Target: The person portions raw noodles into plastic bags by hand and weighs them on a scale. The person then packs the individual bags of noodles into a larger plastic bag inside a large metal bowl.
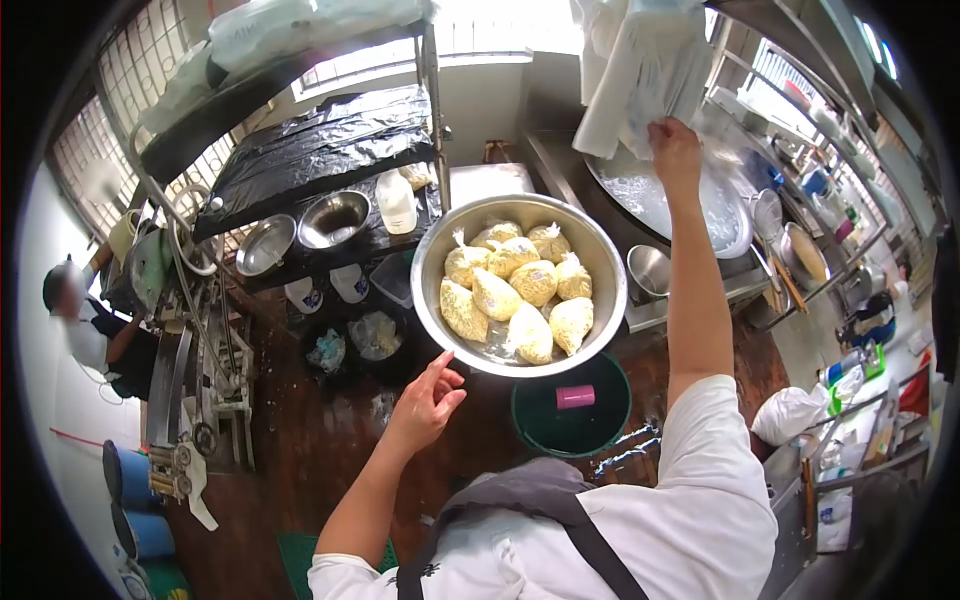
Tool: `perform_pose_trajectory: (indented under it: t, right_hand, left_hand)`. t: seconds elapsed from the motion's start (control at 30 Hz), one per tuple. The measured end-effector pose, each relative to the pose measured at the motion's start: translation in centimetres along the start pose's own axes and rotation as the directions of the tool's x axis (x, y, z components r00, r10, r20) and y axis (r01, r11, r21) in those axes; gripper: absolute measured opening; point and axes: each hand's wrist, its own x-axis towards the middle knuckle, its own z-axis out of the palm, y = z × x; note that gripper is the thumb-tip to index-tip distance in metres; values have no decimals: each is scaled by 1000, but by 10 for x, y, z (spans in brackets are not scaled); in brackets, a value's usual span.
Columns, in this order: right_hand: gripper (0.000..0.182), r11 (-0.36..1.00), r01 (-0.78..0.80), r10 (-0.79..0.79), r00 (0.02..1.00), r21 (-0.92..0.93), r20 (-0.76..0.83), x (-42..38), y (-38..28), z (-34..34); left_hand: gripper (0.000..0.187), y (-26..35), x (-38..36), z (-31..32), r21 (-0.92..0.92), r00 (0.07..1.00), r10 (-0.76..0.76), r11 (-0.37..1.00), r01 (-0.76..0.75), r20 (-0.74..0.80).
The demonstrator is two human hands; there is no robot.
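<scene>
A wide steel bowl (423,300) holds several knotted clear bags of pale yellow food (535,283). My left hand (425,405) is just below the bowl's lower left rim, fingers apart, holding nothing. Raised at the upper right, my right hand (675,145) has its fingers closed on the lower edge of hanging white plastic bags (640,75). Behind that forearm is a large round pan (650,195) of whitish, bubbling liquid, with a small steel pot (650,270) beside it.
Below the bowl stands a dark green bucket (535,430) with a pink cup (575,397). At left, a rack (310,150) holds steel bowls (335,218) and a white jug (396,203). Another person (95,335) stands at far left. Utensils line the right side.
</scene>
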Motion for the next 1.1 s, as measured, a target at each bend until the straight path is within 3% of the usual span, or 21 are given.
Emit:
perform_pose_trajectory:
  t: [0.1,0.2,0.3,0.37,0.5,0.57,0.6,0.67,0.7,0.8,0.83,0.9,0.97,1.0,1.03,1.1]
  right_hand:
    - [23,973,-130,133,991,192,-3,3,-33,-34]
    - [21,992,-56,58,998,116,-15,-3,-35,-61]
    - [14,955,-250,262,963,160,-59,-27,-49,-81]
    - [8,970,-188,201,977,153,-75,-52,-52,-82]
    - [3,937,-187,170,982,294,82,-106,-44,-64]
    - [7,957,49,-80,992,285,98,-123,-44,-53]
    - [10,950,84,-135,979,301,151,-137,-40,-44]
    - [14,907,76,-176,962,415,210,-150,-51,-28]
    - [20,915,-62,-72,947,399,313,-167,-43,-20]
    - [33,935,-169,169,985,312,27,-140,-44,-39]
    - [42,964,-78,112,987,252,-120,-113,-55,-42]
    - [57,982,-9,47,979,187,-200,-69,-54,-5]
    - [59,946,-162,154,987,282,50,-38,-28,46]
    - [56,888,-312,238,940,336,245,-28,-18,61]
    - [54,872,-317,223,936,373,274,-28,-12,68]
    - [50,837,-321,176,925,443,337,-29,-8,81]
  left_hand:
    - [59,31,40,2,29,987,138,990,-141,88]
    - [59,63,77,10,28,970,197,979,-203,139]
    - [54,92,110,22,24,960,218,974,-226,174]
    - [54,104,131,33,-7,949,271,962,-273,163]
    - [55,128,164,55,-82,933,348,936,-341,93]
    - [55,129,183,71,-101,909,417,905,-412,24]
    - [55,137,190,77,-72,906,423,904,-422,4]
    - [54,143,211,94,-12,895,443,896,-444,-44]
    - [54,143,221,102,-12,895,439,897,-441,-76]
    - [52,143,251,109,-23,872,452,885,-464,-187]
    - [49,141,254,110,-49,870,439,886,-460,-226]
    - [39,142,259,110,-183,897,351,895,-406,-270]
    - [37,134,264,112,-319,920,289,874,-366,-264]
    - [36,131,265,110,-385,930,261,855,-347,-259]
    - [34,127,261,99,-229,917,317,900,-372,-243]
    - [34,96,262,84,-272,933,302,897,-348,-198]
